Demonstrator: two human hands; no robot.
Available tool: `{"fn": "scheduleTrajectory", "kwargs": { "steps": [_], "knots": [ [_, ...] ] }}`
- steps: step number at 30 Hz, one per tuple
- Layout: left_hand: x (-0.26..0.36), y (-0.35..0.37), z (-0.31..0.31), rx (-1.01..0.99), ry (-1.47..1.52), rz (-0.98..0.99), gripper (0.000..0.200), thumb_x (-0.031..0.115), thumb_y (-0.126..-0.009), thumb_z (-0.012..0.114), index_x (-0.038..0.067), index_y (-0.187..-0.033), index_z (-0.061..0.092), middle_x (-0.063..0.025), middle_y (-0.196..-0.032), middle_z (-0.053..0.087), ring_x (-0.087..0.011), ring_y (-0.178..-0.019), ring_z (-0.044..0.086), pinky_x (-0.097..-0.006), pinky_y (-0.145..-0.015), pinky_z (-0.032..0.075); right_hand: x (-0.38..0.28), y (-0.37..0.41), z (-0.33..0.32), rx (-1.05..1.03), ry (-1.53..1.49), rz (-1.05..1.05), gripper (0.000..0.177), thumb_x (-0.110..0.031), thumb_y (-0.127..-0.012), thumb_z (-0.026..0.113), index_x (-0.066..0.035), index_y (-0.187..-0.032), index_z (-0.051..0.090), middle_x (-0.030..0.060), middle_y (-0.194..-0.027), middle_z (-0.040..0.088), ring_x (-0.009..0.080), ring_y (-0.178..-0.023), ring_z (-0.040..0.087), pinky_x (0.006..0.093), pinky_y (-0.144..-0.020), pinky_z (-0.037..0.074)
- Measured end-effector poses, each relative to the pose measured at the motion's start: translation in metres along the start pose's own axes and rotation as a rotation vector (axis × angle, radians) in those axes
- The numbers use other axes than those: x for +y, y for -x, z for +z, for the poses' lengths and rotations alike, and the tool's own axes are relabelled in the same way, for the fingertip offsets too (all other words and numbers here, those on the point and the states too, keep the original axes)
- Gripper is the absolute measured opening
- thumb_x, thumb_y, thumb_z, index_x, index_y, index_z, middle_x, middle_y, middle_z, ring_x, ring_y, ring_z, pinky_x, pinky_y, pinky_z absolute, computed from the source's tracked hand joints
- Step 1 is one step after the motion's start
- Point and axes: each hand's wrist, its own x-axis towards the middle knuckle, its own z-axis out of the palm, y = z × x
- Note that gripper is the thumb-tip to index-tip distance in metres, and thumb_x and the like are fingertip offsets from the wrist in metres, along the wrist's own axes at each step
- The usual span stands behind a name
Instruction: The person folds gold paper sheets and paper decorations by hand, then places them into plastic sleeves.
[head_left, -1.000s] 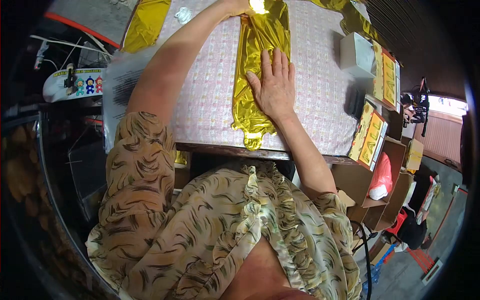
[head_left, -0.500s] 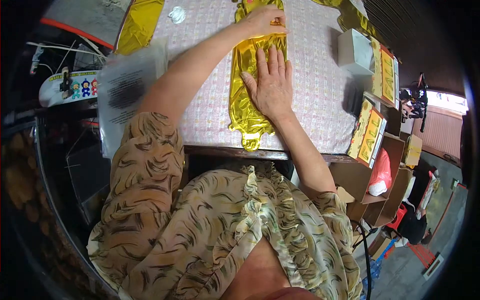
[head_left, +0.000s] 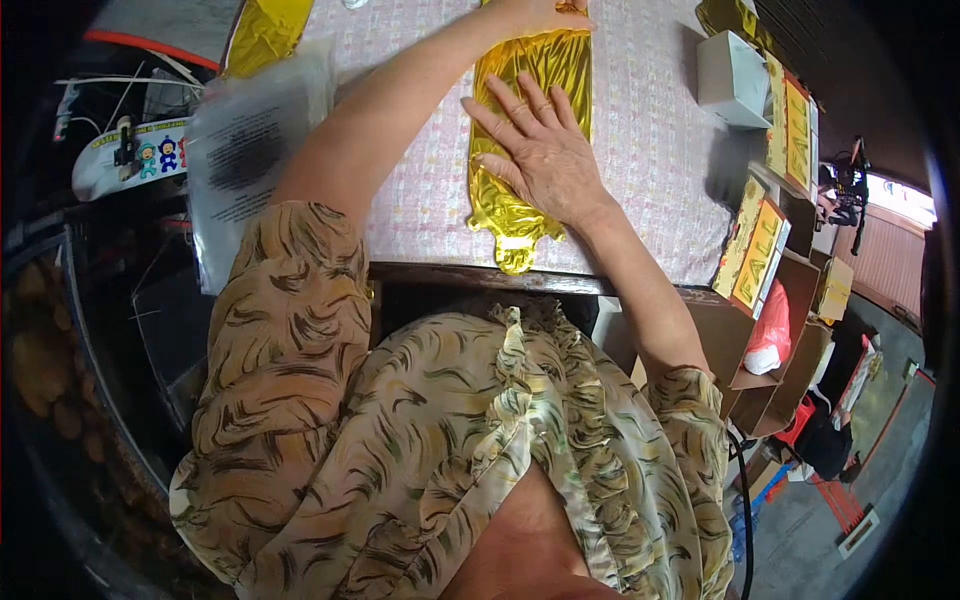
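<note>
Lengthwise, one gold foil [head_left: 560, 58] is running away from the near edge of the counter [head_left: 450, 276]; right hand [head_left: 555, 170], nearer, is pressing open and flat; left hand [head_left: 530, 18] is crossing farther up, grip unclear.

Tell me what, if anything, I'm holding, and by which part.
Your right hand lies flat on the gold foil strip near its tabbed end, without gripping it. Whether your left hand grips it farther up cannot be told.
</note>
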Motion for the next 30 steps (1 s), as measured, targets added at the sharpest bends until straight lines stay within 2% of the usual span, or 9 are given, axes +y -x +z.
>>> {"fn": "scheduleTrajectory", "kwargs": {
  "steps": [4,7,8,9,11,13,14,20,30],
  "knots": [
    [0.015,0.002,0.002,0.001,-0.222,-0.081,0.03,0.027,-0.08,0.083,0.005,-0.085,0.063,-0.0133,-0.086,0.062,-0.0283,-0.083,0.064,-0.0391,-0.073,0.051,-0.004,0.011,-0.01,-0.101,-0.022,-0.136,0.063,-0.058,-0.104,0.04,-0.033,-0.162,0.032,0.0021,-0.17,0.026,0.0305,-0.156,0.022,0.0516,-0.129,0.014],
    [-0.003,0.001,0.003,0.0,-0.01,-0.007,0.03,0.027,-0.08,0.083,0.005,-0.086,0.063,-0.0135,-0.089,0.062,-0.0285,-0.085,0.064,-0.0396,-0.074,0.052,-0.012,0.027,-0.015,-0.2,-0.192,-0.222,0.063,-0.059,-0.104,0.038,-0.033,-0.161,0.034,0.0011,-0.17,0.025,0.0293,-0.158,0.018,0.0508,-0.129,0.009],
    [-0.008,0.0,0.005,0.0,-0.009,-0.001,0.03,0.027,-0.08,0.083,0.005,-0.086,0.063,-0.0135,-0.089,0.062,-0.0285,-0.085,0.064,-0.0396,-0.074,0.052,-0.017,0.033,-0.015,-0.116,-0.234,-0.283,0.058,-0.057,-0.105,0.04,-0.03,-0.156,0.045,0.0041,-0.162,0.042,0.03,-0.152,0.034,0.052,-0.127,0.021],
    [-0.005,0.0,0.004,-0.009,0.001,-0.036,0.03,0.027,-0.08,0.084,0.005,-0.086,0.063,-0.0135,-0.089,0.062,-0.0288,-0.085,0.064,-0.0398,-0.075,0.052,-0.015,0.034,-0.019,-0.113,-0.228,-0.282,0.058,-0.057,-0.105,0.04,-0.03,-0.156,0.045,0.0041,-0.162,0.042,0.03,-0.152,0.034,0.052,-0.127,0.021],
    [-0.002,0.0,0.002,-0.017,0.013,-0.071,0.031,0.027,-0.08,0.084,0.005,-0.087,0.063,-0.0135,-0.09,0.062,-0.029,-0.084,0.064,-0.04,-0.075,0.052,-0.004,0.04,-0.03,-0.04,-0.959,-0.233,0.044,-0.041,-0.105,0.053,-0.023,-0.144,0.061,0.0078,-0.139,0.064,0.0283,-0.135,0.054,0.0485,-0.119,0.038],
    [0.003,0.001,0.0,-0.008,-0.048,-0.049,0.03,0.027,-0.08,0.084,0.005,-0.088,0.064,-0.0133,-0.09,0.061,-0.0291,-0.084,0.064,-0.0399,-0.075,0.052,0.031,0.029,-0.049,0.306,-0.635,-0.07,0.048,0.007,-0.09,0.054,-0.013,-0.131,0.07,0.0116,-0.108,0.074,0.0255,-0.108,0.064,0.0425,-0.102,0.049],
    [0.003,0.002,0.0,-0.011,-0.044,-0.051,0.03,0.027,-0.08,0.084,0.005,-0.088,0.064,-0.0133,-0.09,0.061,-0.0291,-0.084,0.064,-0.0399,-0.075,0.052,0.051,0.02,-0.051,0.339,-0.345,0.005,0.057,0.012,-0.084,0.051,-0.015,-0.13,0.07,0.0113,-0.114,0.072,0.0281,-0.109,0.062,0.0445,-0.1,0.047],
    [0.016,0.004,-0.005,-0.001,0.022,-0.045,0.03,0.028,-0.08,0.084,0.005,-0.089,0.065,-0.0136,-0.09,0.062,-0.0297,-0.084,0.065,-0.04,-0.074,0.053,0.101,-0.003,-0.026,0.209,-0.007,-0.049,0.046,-0.008,-0.09,0.068,-0.028,-0.131,0.07,-0.0008,-0.129,0.064,0.0263,-0.119,0.057,0.0434,-0.106,0.036],
    [0.0,-0.022,-0.016,-0.211,-0.118,-0.128,0.027,0.028,-0.083,0.079,0.006,-0.096,0.072,-0.0166,-0.091,0.07,-0.0316,-0.084,0.069,-0.0422,-0.073,0.054,0.104,0.001,-0.02,0.124,0.126,-0.046,0.036,-0.029,-0.102,0.054,-0.034,-0.134,0.069,-0.0005,-0.133,0.061,0.0237,-0.127,0.053,0.0488,-0.112,0.027]
  ]
}}
